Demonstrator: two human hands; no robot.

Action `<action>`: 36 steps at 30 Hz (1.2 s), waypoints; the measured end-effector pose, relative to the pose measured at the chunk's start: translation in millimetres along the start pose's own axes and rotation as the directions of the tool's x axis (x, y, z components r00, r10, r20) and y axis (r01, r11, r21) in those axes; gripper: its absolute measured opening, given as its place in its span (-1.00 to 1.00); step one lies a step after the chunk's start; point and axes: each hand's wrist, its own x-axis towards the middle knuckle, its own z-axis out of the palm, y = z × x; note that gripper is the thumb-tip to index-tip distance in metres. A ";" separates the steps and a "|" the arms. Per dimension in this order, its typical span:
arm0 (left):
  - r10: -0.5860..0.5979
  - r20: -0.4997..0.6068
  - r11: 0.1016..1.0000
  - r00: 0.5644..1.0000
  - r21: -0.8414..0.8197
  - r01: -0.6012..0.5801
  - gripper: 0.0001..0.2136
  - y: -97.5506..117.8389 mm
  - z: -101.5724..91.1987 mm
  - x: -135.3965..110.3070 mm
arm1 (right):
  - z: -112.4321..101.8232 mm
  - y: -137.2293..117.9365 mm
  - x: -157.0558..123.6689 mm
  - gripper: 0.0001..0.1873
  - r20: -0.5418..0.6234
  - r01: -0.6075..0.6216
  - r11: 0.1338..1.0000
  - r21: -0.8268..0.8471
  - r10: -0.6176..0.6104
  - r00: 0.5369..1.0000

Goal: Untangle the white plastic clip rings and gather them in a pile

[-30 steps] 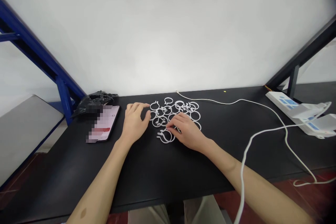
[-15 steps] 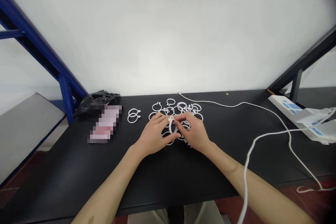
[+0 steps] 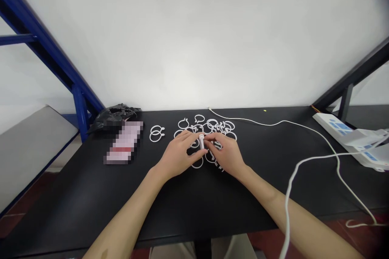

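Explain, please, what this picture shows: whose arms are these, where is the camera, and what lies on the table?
The camera sits on a person's head and looks down, so the two bare arms are that person's own. The left hand and the right hand pinch one white plastic ring just above the black table. Behind them lies a heap of similar white rings; two more rings lie apart to the left. Further left are a blurred flat phone and a crumpled black bag. A white cable crosses the right side, near a white power strip.

bare table (image 3: 194, 204) near edge, rings (image 3: 217, 125) ahead, cable (image 3: 299, 163) (looping) right, phone (image 3: 124, 143) left
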 end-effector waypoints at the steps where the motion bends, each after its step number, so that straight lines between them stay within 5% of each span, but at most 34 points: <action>1: -0.006 -0.018 1.000 1.000 0.022 0.006 -0.63 -0.8 0.0 -0.2 | -0.8 -1.1 0.2 -0.90 -0.016 -0.008 1.000 -0.003 0.008 1.000; 10: 0.067 0.008 0.989 0.998 0.131 -0.068 -0.71 0.8 2.4 0.7 | -2.7 -7.2 -1.9 -0.80 0.084 0.041 0.997 0.072 -0.047 0.995; 16: -0.016 0.025 0.993 1.000 0.120 0.013 -0.38 -0.9 1.3 -1.4 | -0.9 -4.0 -3.1 -0.83 0.125 0.018 0.998 0.055 -0.025 0.992; 36: 0.100 0.023 0.989 0.995 0.112 -0.102 -0.68 5.0 0.4 -0.4 | -2.9 -4.1 -0.2 -0.88 -0.004 0.084 0.996 0.034 -0.084 0.996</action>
